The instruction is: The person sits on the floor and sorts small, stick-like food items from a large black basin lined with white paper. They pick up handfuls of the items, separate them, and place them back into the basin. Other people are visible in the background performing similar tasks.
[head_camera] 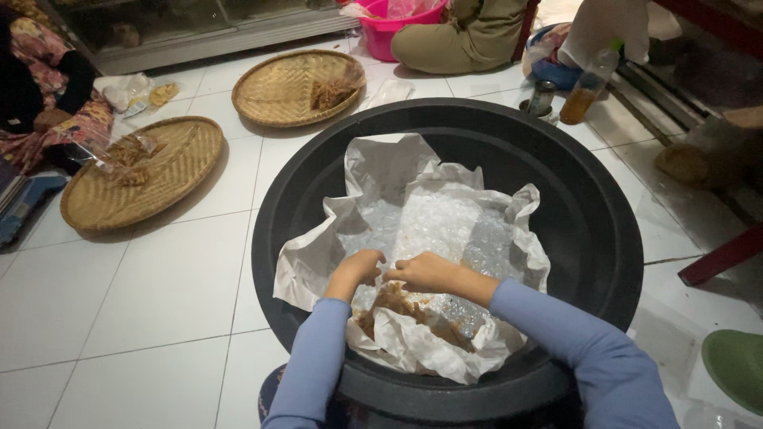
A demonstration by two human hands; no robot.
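A large black round tub [588, 230] stands on the white tiled floor in front of me. White paper [381, 171] lines it, with a clear plastic sheet [445, 226] on top. Brown fried snack pieces [395, 300] lie at the near side of the paper. My left hand [358, 268] and my right hand [425, 272] are close together over the snacks, fingers curled at the plastic and paper. Both arms wear light blue sleeves. What the fingers pinch is hidden.
Two round woven bamboo trays lie on the floor, one [143, 171] at left with a bag of snacks, another [296, 87] farther back. A seated person [469, 36] and a pink basin [389, 28] are behind. A bottle [586, 87] stands at right.
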